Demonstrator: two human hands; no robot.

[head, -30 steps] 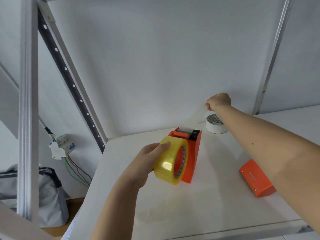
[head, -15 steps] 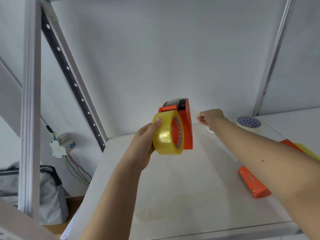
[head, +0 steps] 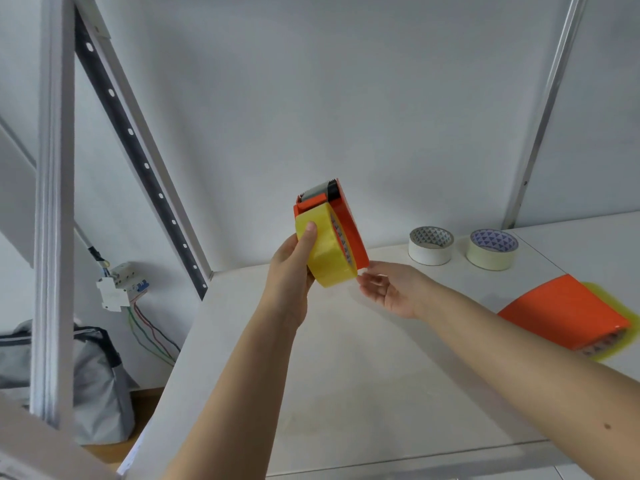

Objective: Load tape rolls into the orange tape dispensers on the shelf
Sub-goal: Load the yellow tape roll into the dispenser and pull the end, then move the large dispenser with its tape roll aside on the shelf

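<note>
My left hand (head: 291, 268) holds an orange tape dispenser (head: 349, 230) in the air above the white shelf (head: 346, 375), thumb pressed on the yellow tape roll (head: 325, 261) seated in it. The dispenser's cutter end points up. Just below and to the right, my right hand (head: 388, 289) is open, palm up, its fingertips close to the dispenser's lower edge. A second orange dispenser (head: 564, 313) with yellow tape in it lies on its side at the shelf's right.
Two loose rolls stand at the back of the shelf: a white one (head: 430, 244) and a cream one (head: 491, 249). Metal shelf uprights (head: 52, 220) rise at left and back right. A grey bag (head: 97, 382) and a wired breaker box (head: 117, 285) sit beyond the shelf's left edge.
My left hand lifted the dispenser with its roll off the shelf. My right hand let go of the pulled tape strip, drew back and opened under the dispenser.
</note>
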